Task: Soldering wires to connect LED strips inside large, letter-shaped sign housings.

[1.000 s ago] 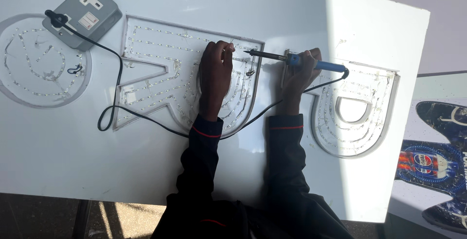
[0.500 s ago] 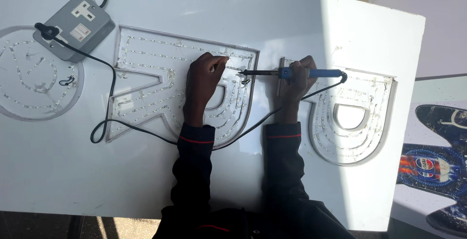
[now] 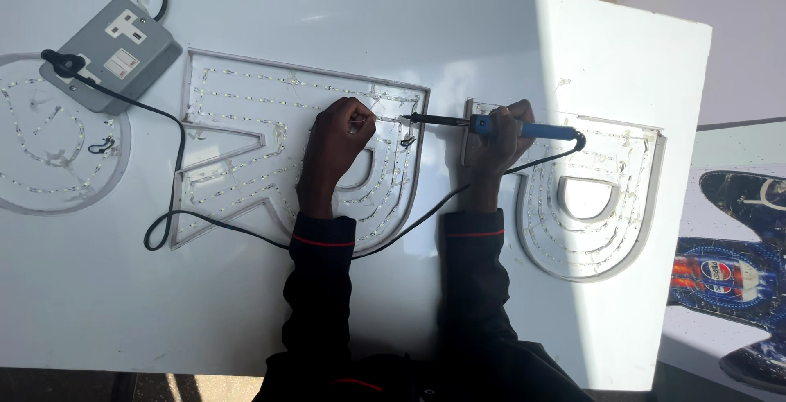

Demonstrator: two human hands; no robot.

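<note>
Both hands have slid a little to the right along the big letter since a second ago, and the tool tip now sits near the letter's right edge.

Biggest of all is the white board (image 3: pixel 491 33) that everything lies on. On it sits the big letter (image 3: pixel 246 156), a shallow tray shaped like a letter, with rows of tiny lights inside. Right of the big letter lies a second letter tray (image 3: pixel 622 230), also full of lights. Left of the big letter is a round tray (image 3: pixel 33 181), partly cut off. Up and left of the big letter sits a grey socket box (image 3: pixel 115 50), and a black cord (image 3: pixel 176 173) runs from it across the big letter toward the tool.

The left hand (image 3: pixel 340 136) rests inside the big letter, curled into a fist. It seems to pinch something thin, but I cannot tell what. The right hand (image 3: pixel 499 136) is wrapped tight around the blue soldering iron (image 3: pixel 491 126), just right of the big letter. Its dark tip reaches over the letter's right edge to the lights.

To do this well, I think the tip should touch only the one small spot, the hand should stay still, and the cord should stay away from the hot end.
</note>
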